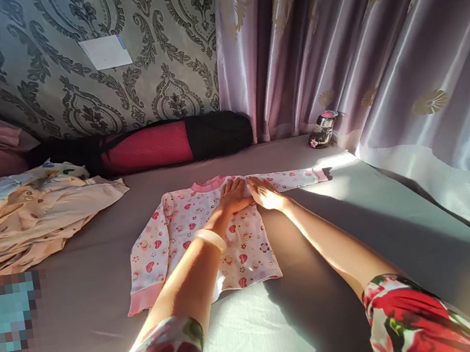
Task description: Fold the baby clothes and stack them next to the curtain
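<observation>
Both hands (249,193) flat atop shirt (192,241)

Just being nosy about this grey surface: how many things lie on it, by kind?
White heart-print long-sleeved shirt: 1
Heap of cream patterned clothes: 1
Red-and-black rolled bag: 1
Small dark bottle, pink cap: 1
Total: 4

Soft matt cotton shirt (199,234); glossy satin curtains (373,37); smooth sheet (352,194).
</observation>
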The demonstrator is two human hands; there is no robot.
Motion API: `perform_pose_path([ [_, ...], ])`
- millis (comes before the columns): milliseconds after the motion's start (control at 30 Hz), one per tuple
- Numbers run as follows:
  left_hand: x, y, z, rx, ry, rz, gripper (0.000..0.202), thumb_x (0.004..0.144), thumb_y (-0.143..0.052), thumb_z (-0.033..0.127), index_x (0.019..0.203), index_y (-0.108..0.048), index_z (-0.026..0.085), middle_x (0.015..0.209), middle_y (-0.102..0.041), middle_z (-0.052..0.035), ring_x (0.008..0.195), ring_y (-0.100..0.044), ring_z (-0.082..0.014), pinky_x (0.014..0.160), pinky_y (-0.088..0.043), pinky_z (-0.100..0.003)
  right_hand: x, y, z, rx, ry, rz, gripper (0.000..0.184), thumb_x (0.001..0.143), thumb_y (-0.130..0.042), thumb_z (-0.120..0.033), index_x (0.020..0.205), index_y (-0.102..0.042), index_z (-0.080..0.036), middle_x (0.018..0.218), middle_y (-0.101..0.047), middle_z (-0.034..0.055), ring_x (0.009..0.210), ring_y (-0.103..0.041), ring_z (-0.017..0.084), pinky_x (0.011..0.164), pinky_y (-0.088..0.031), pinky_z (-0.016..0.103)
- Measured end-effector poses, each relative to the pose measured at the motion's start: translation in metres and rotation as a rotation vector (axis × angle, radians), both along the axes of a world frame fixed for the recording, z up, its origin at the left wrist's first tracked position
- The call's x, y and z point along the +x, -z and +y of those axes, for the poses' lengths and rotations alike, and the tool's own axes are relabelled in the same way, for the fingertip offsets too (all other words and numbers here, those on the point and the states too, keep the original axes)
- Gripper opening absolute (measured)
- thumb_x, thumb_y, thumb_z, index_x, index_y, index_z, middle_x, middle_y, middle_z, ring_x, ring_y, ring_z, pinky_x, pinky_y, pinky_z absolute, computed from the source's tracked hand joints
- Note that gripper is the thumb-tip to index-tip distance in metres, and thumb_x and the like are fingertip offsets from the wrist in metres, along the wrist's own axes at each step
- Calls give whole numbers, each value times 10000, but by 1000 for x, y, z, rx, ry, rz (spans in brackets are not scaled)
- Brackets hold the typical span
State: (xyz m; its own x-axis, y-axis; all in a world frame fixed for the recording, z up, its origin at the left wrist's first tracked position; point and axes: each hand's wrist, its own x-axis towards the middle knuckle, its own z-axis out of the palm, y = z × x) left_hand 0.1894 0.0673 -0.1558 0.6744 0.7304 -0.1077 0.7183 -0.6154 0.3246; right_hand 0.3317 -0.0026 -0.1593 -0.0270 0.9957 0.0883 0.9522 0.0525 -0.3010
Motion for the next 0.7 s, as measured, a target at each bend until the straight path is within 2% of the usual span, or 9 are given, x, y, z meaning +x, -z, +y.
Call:
perform_pose_path([
  [167,-2,-5,-4,16,17,-33,802,890,-437,676,1519,-314,193,1646,-223,-108,1526,-130,-317,1232,-138,-457,42,5,-12,-40,135,-103,581,1016,-187,-312,1515,-383,-89,1577,-354,181,1475,-271,330,1178,-215,579],
  [333,-2,-5,-5,29,24,-79,752,889,-433,687,1493,-345,247,1636,-260,-95,1521,-144,-332,1219,-156,-501,88,10,-25,-52,297,-214,541,1019,-199,-319,1513,-391,-209,1585,-362,116,1470,-273,310,1162,-203,576],
  [433,-2,-8,-4,9,28,-78,757,893,-440,671,1498,-339,227,1640,-246,-102,1524,-133,-326,1226,-142,-486,106,8,-29,-72,377,-223,525,1014,-226,-304,1484,-436,-202,1572,-377,130,1448,-307,319,1144,-247,570],
  [567,-5,-19,-12,-31,-16,-100,709,909,-490,584,1493,-347,210,1630,-267,-118,1508,-207,-316,1212,-212,-467,96,-8,-31,-17,352,-215,494,1003,-294,-268,1448,-466,-136,1512,-438,179,1402,-361,318,1139,-243,584],
  [633,-12,-27,-28,3,17,-147,646,899,-527,555,1435,-437,206,1566,-386,-127,1452,-331,-315,1171,-309,-443,77,-17,-32,44,247,-214,467,991,-355,-263,1427,-492,-167,1488,-473,137,1362,-408,278,1158,-251,491],
  [700,-22,-34,-54,53,94,-178,561,874,-576,548,1313,-565,199,1406,-548,-126,1331,-476,-307,1106,-397,-410,55,-25,-34,87,80,-196,420,968,-412,-246,1354,-570,-197,1421,-543,91,1284,-479,239,1118,-318,370],
])
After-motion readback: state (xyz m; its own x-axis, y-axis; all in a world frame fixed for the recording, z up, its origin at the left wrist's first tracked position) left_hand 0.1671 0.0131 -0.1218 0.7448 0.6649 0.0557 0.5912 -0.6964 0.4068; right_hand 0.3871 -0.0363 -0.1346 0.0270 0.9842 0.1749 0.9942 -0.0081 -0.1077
